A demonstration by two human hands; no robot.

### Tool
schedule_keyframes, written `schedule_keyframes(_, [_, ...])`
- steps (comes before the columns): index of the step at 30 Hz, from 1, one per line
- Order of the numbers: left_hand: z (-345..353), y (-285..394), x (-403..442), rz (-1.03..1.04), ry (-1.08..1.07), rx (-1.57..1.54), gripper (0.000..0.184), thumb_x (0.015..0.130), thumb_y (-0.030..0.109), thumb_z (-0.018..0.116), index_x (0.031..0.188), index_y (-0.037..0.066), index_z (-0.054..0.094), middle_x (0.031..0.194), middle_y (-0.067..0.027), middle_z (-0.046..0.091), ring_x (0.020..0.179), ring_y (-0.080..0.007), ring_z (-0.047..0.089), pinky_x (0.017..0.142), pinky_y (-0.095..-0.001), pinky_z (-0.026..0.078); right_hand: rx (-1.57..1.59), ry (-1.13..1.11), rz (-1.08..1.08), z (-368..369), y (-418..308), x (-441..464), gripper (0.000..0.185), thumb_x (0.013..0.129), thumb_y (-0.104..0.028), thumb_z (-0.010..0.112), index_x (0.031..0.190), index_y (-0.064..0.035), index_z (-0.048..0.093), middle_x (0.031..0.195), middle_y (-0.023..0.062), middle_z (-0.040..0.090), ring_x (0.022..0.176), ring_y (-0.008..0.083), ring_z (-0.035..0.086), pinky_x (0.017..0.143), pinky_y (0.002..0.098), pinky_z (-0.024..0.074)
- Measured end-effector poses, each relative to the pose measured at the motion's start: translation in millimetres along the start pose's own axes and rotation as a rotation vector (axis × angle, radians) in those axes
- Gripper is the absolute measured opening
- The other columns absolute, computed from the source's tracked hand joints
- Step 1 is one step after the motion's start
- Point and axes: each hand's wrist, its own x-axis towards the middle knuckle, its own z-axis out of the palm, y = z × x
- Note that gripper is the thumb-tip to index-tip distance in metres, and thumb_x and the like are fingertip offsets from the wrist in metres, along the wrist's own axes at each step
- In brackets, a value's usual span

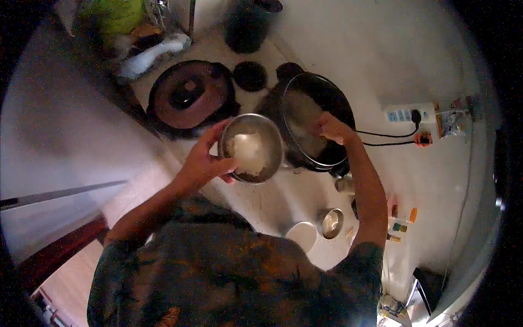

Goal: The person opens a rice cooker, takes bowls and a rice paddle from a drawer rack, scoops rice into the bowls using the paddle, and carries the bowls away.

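Observation:
My left hand [210, 159] grips the rim of a round metal bowl [279, 155], thumb over its edge. Pale, whitish food [250, 150] lies in the bowl; I cannot make out its kind. To the right stands a large dark pot [340, 98] with a shiny rim, close beside the bowl. Over the pot's opening reaches my right hand [335, 131], its fingers drawn together and pointing down into it. What those fingers hold, if anything, is hidden. The pot's inside is dim, with a paler area on its left side.
A dark round lid [163, 103] lies at the left, near a small dark round object [249, 75]. A dark container [248, 30] stands behind. Near my body are a small metal bowl [340, 222] and a white round dish [300, 235]. A power strip [400, 113] with cords sits at the right.

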Motion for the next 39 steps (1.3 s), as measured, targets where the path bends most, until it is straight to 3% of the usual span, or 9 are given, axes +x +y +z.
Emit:
schedule_keyframes(2, [0,-2,1,0.002,-0.028,-0.066,0.08,0.072,0.009,0.066,0.135,0.007,0.017,0.132,-0.0151,0.032,0.083,-0.0258,0.06,0.054,-0.0319,0.055,0.102,-0.047,-0.111,1,2,-2,0.019,0.07,-0.009,0.057,0.083,0.0031,0.064,0.062,0.002,0.054,0.057,0.0103,0.047,0.048,0.0258,0.0365])
schedule_keyframes(7, [5,-2,1,0.032,-0.019,-0.074,0.08,0.072,0.008,0.066,0.135,0.006,0.017,0.131,-0.0156,0.032,0.083,-0.0262,0.06,0.055,-0.0317,0.055,-0.054,0.219,0.341,21,-26,-18,0.022,0.075,-0.016,0.061,0.086,0.0023,0.064,0.064,0.0019,0.058,0.051,0.0084,0.047,0.043,0.0236,0.035])
schedule_keyframes(11, [9,-3,-3,0.058,0.024,-0.034,0.079,0.072,0.008,0.066,0.135,0.006,0.018,0.131,-0.0154,0.033,0.083,-0.0263,0.059,0.054,-0.0312,0.055,-0.18,0.178,-0.051,7,8,-24,0.021,0.078,-0.021,0.061,0.08,-0.0005,0.064,0.061,0.0006,0.055,0.045,0.0055,0.042,0.039,0.0208,0.0294])
schedule_keyframes(16, [15,1,-2,0.05,0.004,-0.029,0.078,0.071,0.01,0.067,0.133,0.004,0.02,0.129,-0.0159,0.034,0.086,-0.0268,0.059,0.055,-0.032,0.055,0.271,0.385,0.333,14,-48,-51,0.014,0.08,-0.017,0.057,0.072,-0.0054,0.058,0.057,-0.0014,0.047,0.04,0.002,0.031,0.035,0.0181,0.0201])
schedule_keyframes(23, [20,4,-2,0.134,0.016,0.128,0.077,0.071,0.01,0.067,0.132,0.003,0.021,0.127,-0.016,0.036,0.086,-0.0276,0.059,0.055,-0.0329,0.056,0.346,0.409,0.249,12,-66,-91,0.012,0.082,-0.013,0.054,0.074,-0.0044,0.058,0.058,-0.0027,0.047,0.04,0.0015,0.03,0.035,0.0168,0.0186])
schedule_keyframes(26, [26,9,-4,0.037,0.018,0.023,0.076,0.071,0.01,0.067,0.132,0.004,0.022,0.126,-0.0162,0.037,0.084,-0.0285,0.059,0.054,-0.0341,0.056,0.293,0.674,0.237,33,-90,-109,0.013,0.083,-0.013,0.055,0.075,-0.0022,0.057,0.059,-0.0036,0.046,0.043,0.0034,0.036,0.037,0.018,0.024])
schedule_keyframes(30, [31,4,-5,0.086,0.026,-0.028,0.077,0.071,0.009,0.068,0.132,0.005,0.022,0.125,-0.0162,0.037,0.082,-0.0287,0.06,0.054,-0.0351,0.056,-0.413,0.882,-0.332,88,-112,-114,0.006,0.079,-0.007,0.057,0.081,-0.0017,0.058,0.061,-0.0003,0.049,0.053,0.0108,0.049,0.048,0.0269,0.0416])
schedule_keyframes(31, [32,3,-5,0.081,0.029,-0.039,0.077,0.071,0.008,0.068,0.132,0.005,0.022,0.125,-0.0158,0.038,0.083,-0.0287,0.059,0.054,-0.0352,0.056,-1.149,0.874,-0.419,115,-124,-113,0.018,0.072,0.002,0.055,0.089,-0.0026,0.058,0.066,0.0055,0.05,0.053,0.0186,0.053,0.049,0.0312,0.0446])
schedule_keyframes(39, [33,3,-14,0.07,-0.002,-0.09,0.077,0.071,0.007,0.067,0.133,0.005,0.021,0.126,-0.0139,0.037,0.088,-0.0278,0.057,0.057,-0.0363,0.056,-1.111,0.832,-0.427,148,-147,-125,0.032,0.068,0.005,0.055,0.099,0.0001,0.055,0.071,0.0091,0.051,0.053,0.0227,0.054,0.043,0.0323,0.0438])
